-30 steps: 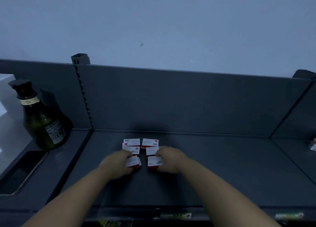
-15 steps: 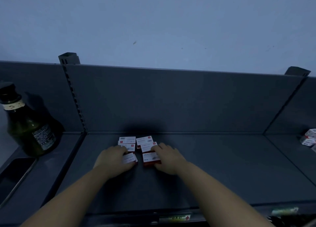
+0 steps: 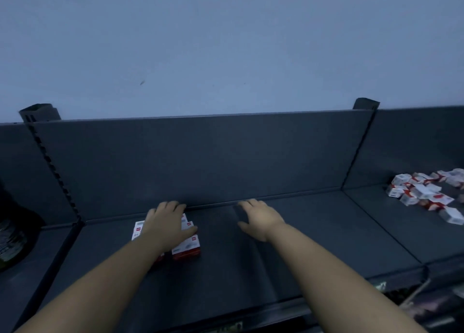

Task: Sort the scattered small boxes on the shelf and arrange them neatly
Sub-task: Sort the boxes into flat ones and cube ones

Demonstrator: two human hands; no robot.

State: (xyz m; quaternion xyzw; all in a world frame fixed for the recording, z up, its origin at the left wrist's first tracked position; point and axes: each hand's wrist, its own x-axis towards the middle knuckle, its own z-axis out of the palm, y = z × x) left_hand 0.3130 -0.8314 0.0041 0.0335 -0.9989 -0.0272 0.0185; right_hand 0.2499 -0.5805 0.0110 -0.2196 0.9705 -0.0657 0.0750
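Several small white-and-red boxes (image 3: 187, 247) stand grouped in two short rows on the dark shelf (image 3: 238, 270), left of centre. My left hand (image 3: 167, 223) lies flat over the top of this group with straight fingers, hiding most of it. My right hand (image 3: 258, 219) hovers with spread, relaxed fingers over bare shelf to the right of the group, holding nothing. A loose heap of the same small boxes (image 3: 424, 193) is scattered on the neighbouring shelf section at the far right.
A dark back panel (image 3: 200, 162) closes the shelf behind, with slotted uprights (image 3: 50, 167) at left and right. Part of a dark bottle (image 3: 10, 239) shows at the left edge. The shelf's front lip (image 3: 251, 315) carries price labels.
The view has swung right, bringing the scattered heap into sight. My right hand has let go of the grouped boxes and moved right. My left hand now lies flat on top of the group.
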